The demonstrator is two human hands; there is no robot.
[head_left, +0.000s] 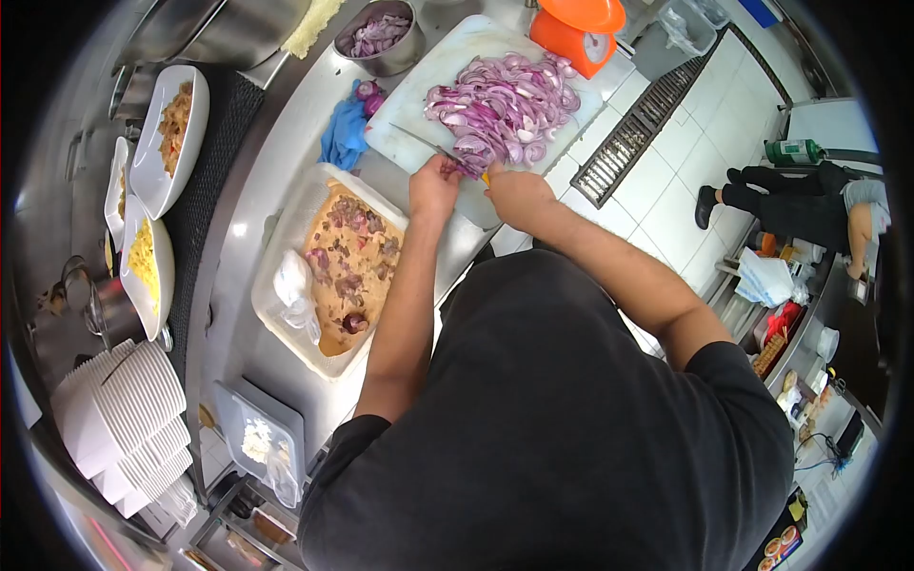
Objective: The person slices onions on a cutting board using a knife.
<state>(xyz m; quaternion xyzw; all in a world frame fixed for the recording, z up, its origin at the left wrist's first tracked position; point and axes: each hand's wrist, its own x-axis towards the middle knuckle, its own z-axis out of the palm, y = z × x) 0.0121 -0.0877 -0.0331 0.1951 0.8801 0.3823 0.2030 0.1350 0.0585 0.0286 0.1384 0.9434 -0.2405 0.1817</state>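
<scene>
A white cutting board (405, 95) carries a large heap of sliced red onion (505, 100). My right hand (521, 197) is closed around the yellow handle of a knife (426, 142), whose blade lies low over the board's near edge, pointing to the upper left. At that same edge, my left hand (435, 188) has its fingers pinched together on a purple piece of red onion (466, 170), close to the blade. The piece is partly hidden by the fingers.
A metal pot (381, 65) of sliced onion, a blue cloth (344, 133) and an orange scale (581, 43) surround the board. A plastic bin (276, 328) with onion scraps stands left of my forearm. A person (800, 195) is at the far right.
</scene>
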